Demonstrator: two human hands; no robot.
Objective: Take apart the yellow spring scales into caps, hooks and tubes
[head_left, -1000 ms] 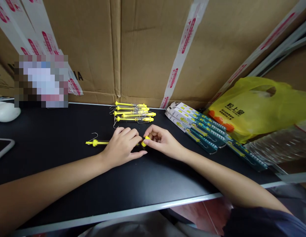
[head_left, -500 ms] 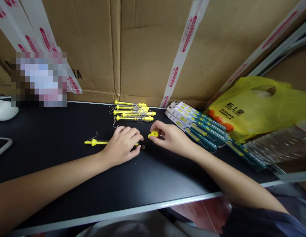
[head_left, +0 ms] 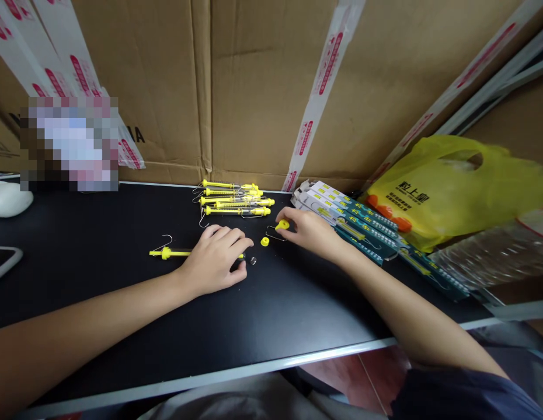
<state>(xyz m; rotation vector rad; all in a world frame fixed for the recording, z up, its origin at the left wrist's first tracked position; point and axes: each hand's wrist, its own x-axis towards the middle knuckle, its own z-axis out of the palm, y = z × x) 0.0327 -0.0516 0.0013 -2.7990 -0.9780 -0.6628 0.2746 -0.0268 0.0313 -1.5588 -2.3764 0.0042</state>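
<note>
My left hand [head_left: 216,256] is curled over a yellow spring scale [head_left: 177,253] lying on the black table, with its hook [head_left: 167,240] pointing left and its middle hidden under my fingers. Just past my left fingertips sits a tiny metal coil [head_left: 253,261]. To the right, my right hand [head_left: 309,232] pinches a small yellow cap [head_left: 284,224] between thumb and fingers. A thin bent metal wire [head_left: 271,234] shows beside that cap; whether it is attached I cannot tell. Between my hands a yellow ring [head_left: 265,241] rests on the table.
Several more yellow spring scales [head_left: 236,201] lie in a pile by the cardboard wall. Stacked printed boxes [head_left: 348,219] stand right of it, then a yellow plastic bag [head_left: 455,186]. At the left are a white rounded object [head_left: 11,198] and a white-edged device [head_left: 4,265].
My right hand has shifted up and to the right with the yellow cap. The yellow ring now lies separate on the table, and the bent wire has come into view. My left hand stays put.
</note>
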